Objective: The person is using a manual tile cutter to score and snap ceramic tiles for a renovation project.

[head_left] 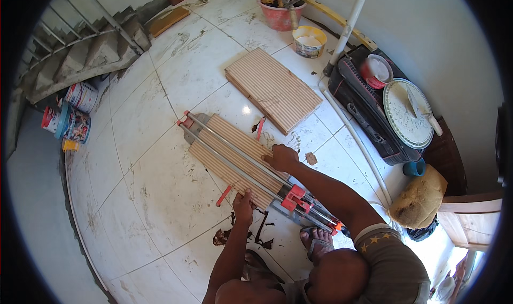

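A striped beige tile (235,132) lies on a manual tile cutter (200,121), beneath its two metal rails. The cutter's red carriage (293,197) sits at the near end, close to my sandalled foot. My left hand (243,208) is closed on the tile's left edge near its lower end, beside a red-tipped side arm. On the opposite edge, my right hand (282,157) grips the tile with its fingers over the top. Parts of the tile are hidden under the rails and my hands.
More striped tiles (272,87) are stacked ahead. A red bucket of tools (282,16), a yellow-rimmed tub (309,41), a black case (355,98) and a long white pipe (360,146) line the right. Paint buckets (75,122) stand by stairs (85,61) at left.
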Demonstrator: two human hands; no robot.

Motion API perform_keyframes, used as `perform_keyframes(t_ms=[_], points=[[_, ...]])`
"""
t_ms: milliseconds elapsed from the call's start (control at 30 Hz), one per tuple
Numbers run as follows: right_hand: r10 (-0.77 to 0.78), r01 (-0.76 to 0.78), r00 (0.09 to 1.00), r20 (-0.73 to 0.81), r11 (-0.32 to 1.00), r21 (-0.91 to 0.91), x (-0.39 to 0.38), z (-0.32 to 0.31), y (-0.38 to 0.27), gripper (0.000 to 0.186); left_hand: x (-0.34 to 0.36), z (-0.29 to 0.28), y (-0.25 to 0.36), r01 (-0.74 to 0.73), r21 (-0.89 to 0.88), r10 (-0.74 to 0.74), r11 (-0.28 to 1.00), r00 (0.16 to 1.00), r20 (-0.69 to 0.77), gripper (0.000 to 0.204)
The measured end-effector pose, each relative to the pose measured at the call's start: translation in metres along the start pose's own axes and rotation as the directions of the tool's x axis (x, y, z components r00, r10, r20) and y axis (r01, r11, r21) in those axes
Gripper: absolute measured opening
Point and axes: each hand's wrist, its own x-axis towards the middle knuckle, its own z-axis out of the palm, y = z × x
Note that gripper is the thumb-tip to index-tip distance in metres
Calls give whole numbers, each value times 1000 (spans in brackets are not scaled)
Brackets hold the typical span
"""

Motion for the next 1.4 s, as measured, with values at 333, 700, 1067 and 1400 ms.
perform_keyframes(t_ms=[333,700,1067,1400], points=[[-64,147,929,-366,968,204,-24,-40,20,49,5,-5,-4,1,-16,-1,1000,1000,8,16],[114,69,789,-604,960,271,53,-158,68,46,7,-12,-5,-1,60,0,998,1000,11,18],[159,-15,796,-584,970,244,131,-189,80,52,4,-5,1,23,57,-23,998,1000,1,15],[-18,-11,768,-641,999,-41,113,-161,70,81,3,-5,3,40,69,-40,997,999,-7,16]])
